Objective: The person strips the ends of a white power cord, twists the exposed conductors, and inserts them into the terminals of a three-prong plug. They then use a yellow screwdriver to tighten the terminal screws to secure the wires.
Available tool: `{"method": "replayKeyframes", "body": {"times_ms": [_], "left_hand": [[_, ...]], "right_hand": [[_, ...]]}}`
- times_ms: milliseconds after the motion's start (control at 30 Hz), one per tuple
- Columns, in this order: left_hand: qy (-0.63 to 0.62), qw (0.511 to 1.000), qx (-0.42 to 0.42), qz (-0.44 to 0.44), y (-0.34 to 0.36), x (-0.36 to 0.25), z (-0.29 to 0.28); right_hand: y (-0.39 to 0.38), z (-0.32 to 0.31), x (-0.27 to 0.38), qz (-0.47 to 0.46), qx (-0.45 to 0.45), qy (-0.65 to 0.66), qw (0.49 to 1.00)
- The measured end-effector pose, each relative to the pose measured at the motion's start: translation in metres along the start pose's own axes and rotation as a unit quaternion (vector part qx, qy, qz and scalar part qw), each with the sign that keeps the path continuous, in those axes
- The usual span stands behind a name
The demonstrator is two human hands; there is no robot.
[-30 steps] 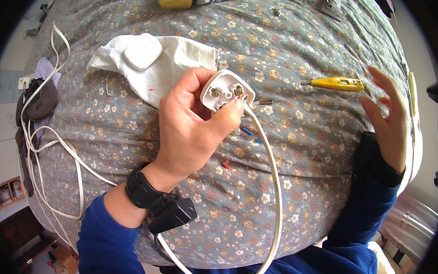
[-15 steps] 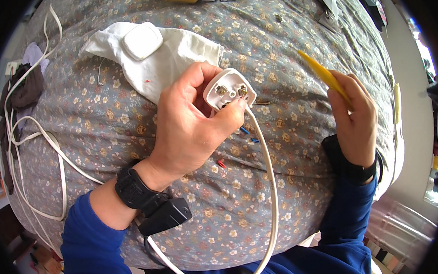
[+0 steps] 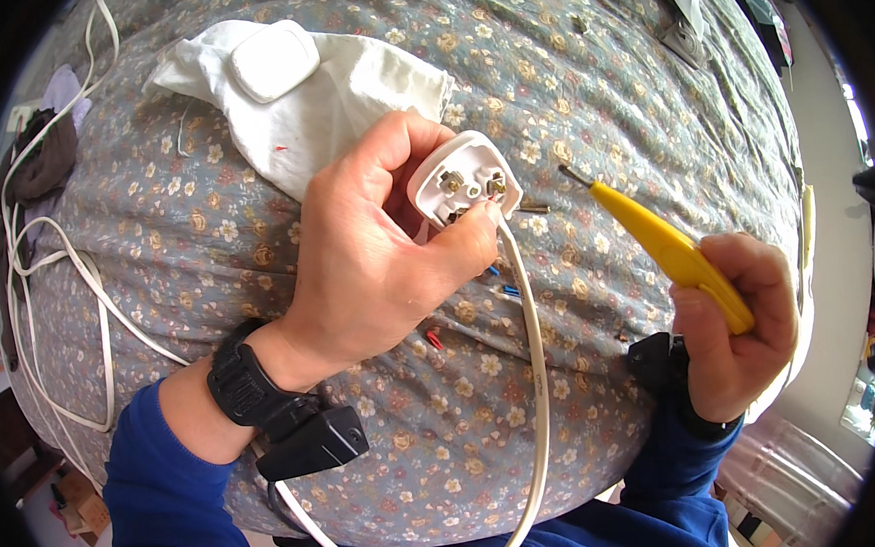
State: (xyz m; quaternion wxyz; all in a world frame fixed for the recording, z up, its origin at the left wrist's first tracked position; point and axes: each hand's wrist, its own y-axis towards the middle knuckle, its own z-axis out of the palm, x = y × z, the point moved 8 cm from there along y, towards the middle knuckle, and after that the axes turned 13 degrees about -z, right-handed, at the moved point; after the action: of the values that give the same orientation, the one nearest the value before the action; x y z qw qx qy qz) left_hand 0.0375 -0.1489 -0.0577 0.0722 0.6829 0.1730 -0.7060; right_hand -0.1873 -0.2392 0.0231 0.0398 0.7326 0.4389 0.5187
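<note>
My left hand (image 3: 366,253) is closed around an opened white electrical plug (image 3: 430,181), thumb pressed at its lower edge where the cord enters. Metal terminals show inside the plug; the thumb partly hides the lowest one. A thick white cord (image 3: 537,368) runs down from it toward my lap. At the right, my right hand (image 3: 746,320) grips a yellow-handled screwdriver (image 3: 661,235). Its short dark tip points up and left toward the plug, apart from it. Just right of the plug, a thin brass-coloured metal piece (image 3: 534,208) shows.
Beyond my left hand, a white plastic cover (image 3: 275,61) lies on a white cloth (image 3: 356,93). Small blue pieces (image 3: 511,290) and a red piece (image 3: 434,340) rest on the flowered bedspread (image 3: 468,442). Loose white cable (image 3: 103,324) loops at the left.
My right hand has shifted down and a little right, turning the screwdriver so its metal tip now shows. The left hand still holds the plug in nearly the same place.
</note>
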Motion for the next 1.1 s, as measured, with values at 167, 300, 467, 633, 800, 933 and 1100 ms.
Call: {"method": "replayKeyframes", "body": {"times_ms": [167,300,467,633,800,933,1100], "left_hand": [[0.000,1.000,0.001,0.001,0.000,-0.002,0.000],[0.001,1.000,0.002,0.002,0.000,-0.002,0.000],[0.000,1.000,0.002,0.010,0.000,-0.002,0.001],[0.005,1.000,0.004,0.031,0.000,-0.004,0.000],[0.011,1.000,0.002,0.025,0.000,-0.002,0.001],[0.017,1.000,0.002,0.025,0.001,-0.002,0.001],[0.018,1.000,0.004,0.021,-0.001,-0.002,0.001]], "right_hand": [[0.008,0.010,0.013,-0.102,0.032,-0.027,0.994],[0.010,0.016,0.022,-0.136,0.054,-0.062,0.987],[0.008,0.022,0.029,-0.151,0.069,-0.098,0.981],[0.010,0.024,0.029,-0.156,0.068,-0.091,0.981],[0.009,0.025,0.028,-0.158,0.063,-0.087,0.981],[0.010,0.027,0.027,-0.155,0.065,-0.088,0.982],[0.009,0.028,0.027,-0.151,0.067,-0.108,0.980]]}}
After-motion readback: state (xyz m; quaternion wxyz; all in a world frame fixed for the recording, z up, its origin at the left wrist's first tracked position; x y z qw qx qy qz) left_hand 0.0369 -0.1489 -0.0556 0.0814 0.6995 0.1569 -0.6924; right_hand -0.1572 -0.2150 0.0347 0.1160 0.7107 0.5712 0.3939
